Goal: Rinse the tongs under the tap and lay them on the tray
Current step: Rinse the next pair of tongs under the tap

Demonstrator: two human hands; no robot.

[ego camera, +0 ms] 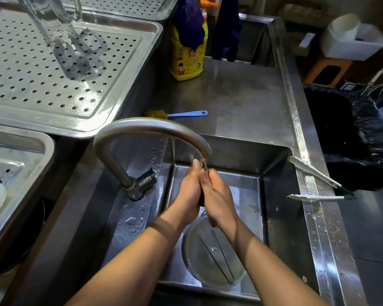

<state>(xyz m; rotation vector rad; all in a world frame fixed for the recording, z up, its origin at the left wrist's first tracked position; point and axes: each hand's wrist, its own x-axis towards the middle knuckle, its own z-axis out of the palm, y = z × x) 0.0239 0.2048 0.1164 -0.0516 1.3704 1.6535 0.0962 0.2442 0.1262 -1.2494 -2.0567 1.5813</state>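
Both my hands are together under the end of the curved tap (153, 127), over the sink (276, 195). My left hand (188, 193) and my right hand (220, 199) grip a thin metal utensil (205, 164). It looks like small tongs, and only its tips show above my fingers. A larger pair of tongs (316, 176) with pale arms lies spread open across the sink's right rim. The perforated steel tray (119, 85) sits at the upper left with a clear glass jug (53, 25) standing on it.
A round clear bowl (212, 255) lies in the sink below my wrists. A yellow detergent bottle (187, 56) and a blue-handled brush (186, 113) are on the counter behind. A second tray (38, 151) is at left, a black-lined bin (352, 138) at right.
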